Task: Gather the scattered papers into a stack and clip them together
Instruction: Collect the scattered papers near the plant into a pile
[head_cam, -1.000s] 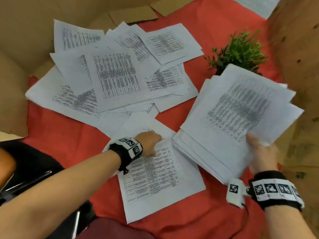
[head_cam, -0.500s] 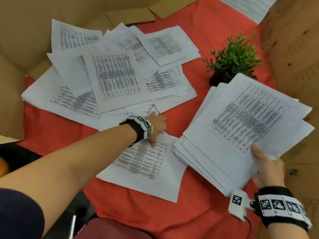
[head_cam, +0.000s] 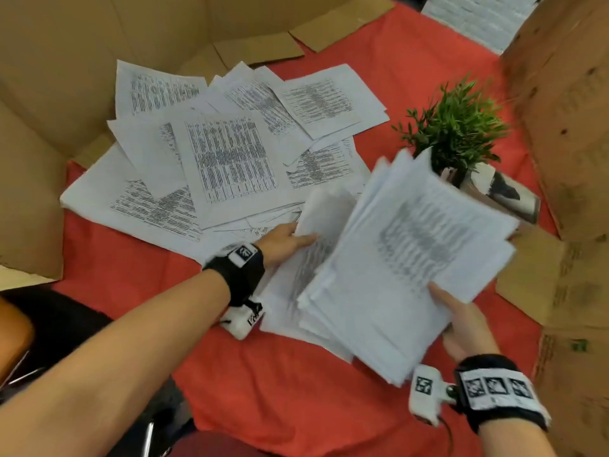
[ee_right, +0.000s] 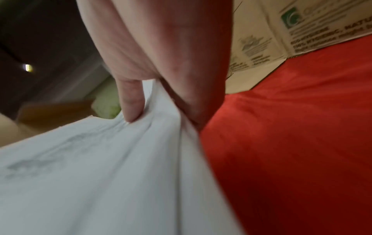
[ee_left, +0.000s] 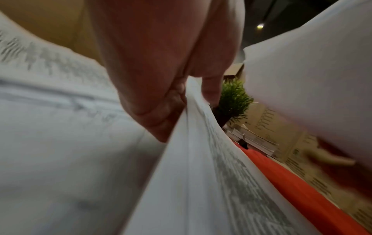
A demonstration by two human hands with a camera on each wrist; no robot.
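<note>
Lifted off the red cloth since a second ago, the single sheet [head_cam: 316,232] that lay nearest the person now curls upward in the left hand [head_cam: 285,240], pinched at its edge between thumb and fingers, and is swinging toward the bundle [head_cam: 405,268]. That bundle has also dropped lower and tilted, with the right hand [head_cam: 461,319] gripping it by its near corner, thumb on top.

Risks, as I judge them: the bundle is fanned and uneven, held by one corner only, so sliding the new sheet under or onto it could let lower pages slip out. The floppy sheet may fold or catch on the bundle's ragged edge. The bundle's far side sits close to the small potted plant [head_cam: 456,127] and could knock it.

Counts: two hands, both holding paper; one sheet in the left; one bundle in the right, page number not clear. About ten or so loose papers [head_cam: 227,163] overlap on the tabletop [head_cam: 296,384] farther back, too layered for an exact count. One plant. One black clip [ee_left: 243,142] shows beside the pot in the left wrist view.
</note>
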